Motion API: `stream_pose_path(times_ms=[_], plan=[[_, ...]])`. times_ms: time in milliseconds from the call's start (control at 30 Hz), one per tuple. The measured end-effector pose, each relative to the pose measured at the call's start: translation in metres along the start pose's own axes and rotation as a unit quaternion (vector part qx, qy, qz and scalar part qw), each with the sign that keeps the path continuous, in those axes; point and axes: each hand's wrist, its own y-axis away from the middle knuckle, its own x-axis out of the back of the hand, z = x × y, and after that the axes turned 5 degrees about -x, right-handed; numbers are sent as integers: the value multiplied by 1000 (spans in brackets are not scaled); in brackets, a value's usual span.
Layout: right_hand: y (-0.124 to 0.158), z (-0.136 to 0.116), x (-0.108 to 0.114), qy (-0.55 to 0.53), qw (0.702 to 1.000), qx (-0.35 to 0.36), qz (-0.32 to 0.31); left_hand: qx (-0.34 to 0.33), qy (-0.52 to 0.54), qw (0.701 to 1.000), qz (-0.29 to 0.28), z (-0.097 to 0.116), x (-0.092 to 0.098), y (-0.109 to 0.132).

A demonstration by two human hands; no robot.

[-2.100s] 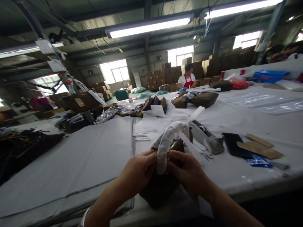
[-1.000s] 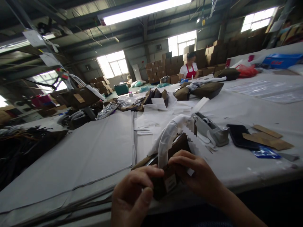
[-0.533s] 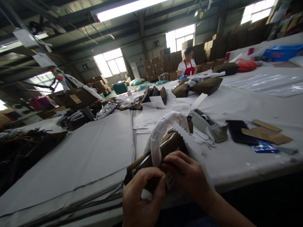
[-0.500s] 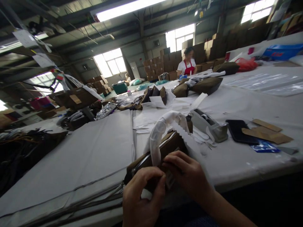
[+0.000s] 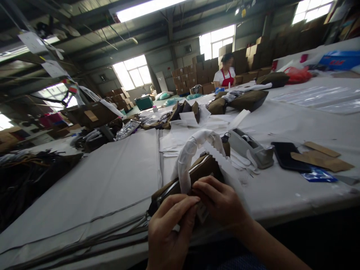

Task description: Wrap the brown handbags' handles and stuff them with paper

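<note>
A dark olive-brown handbag with a silver zipper sits at the table's front edge. Its upright handle is wrapped in white paper, with a zigzag-edged strip hanging off the far side. My left hand is closed in a pinch, thumb against fingers, just below the handle's near base. Beside it, the fingers of my right hand are bent and pressed together at the same spot on the bag's front. Whatever small thing lies between the fingertips is hidden. Under the hands hangs a pale tag, partly covered.
Right of the bag stand a grey tape dispenser, a black phone-like slab, brown card pieces and a blue packet. More brown bags lie farther back. A person in a red apron is beyond the table.
My left hand has moved slightly up and right, its fingertips now close to the right hand's and pinched together. The right hand stays nearly in place. The view has shifted slightly.
</note>
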Motion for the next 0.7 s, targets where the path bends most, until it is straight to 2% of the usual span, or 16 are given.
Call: stream_pose_path(times_ms=[167,267,400,533,633,700], plan=[[1,-3,5,-70,995,-68,24,12,-6,1000,10,0,-2,0],[1,-8,11,-158,977,-143,3,12,-17,1000,8,-1,-5,-1],[-1,-13,14,-322,911,-258,-15,2,-49,999,17,-1,-9,-4],[-2,-12,14,-446,841,-306,-13,-16,-76,996,35,0,-10,-5],[-1,-10,12,-480,811,-334,-7,-16,-103,994,34,0,-12,-3],[0,-9,11,-483,804,-346,-4,-5,-122,992,23,-1,-13,-1]])
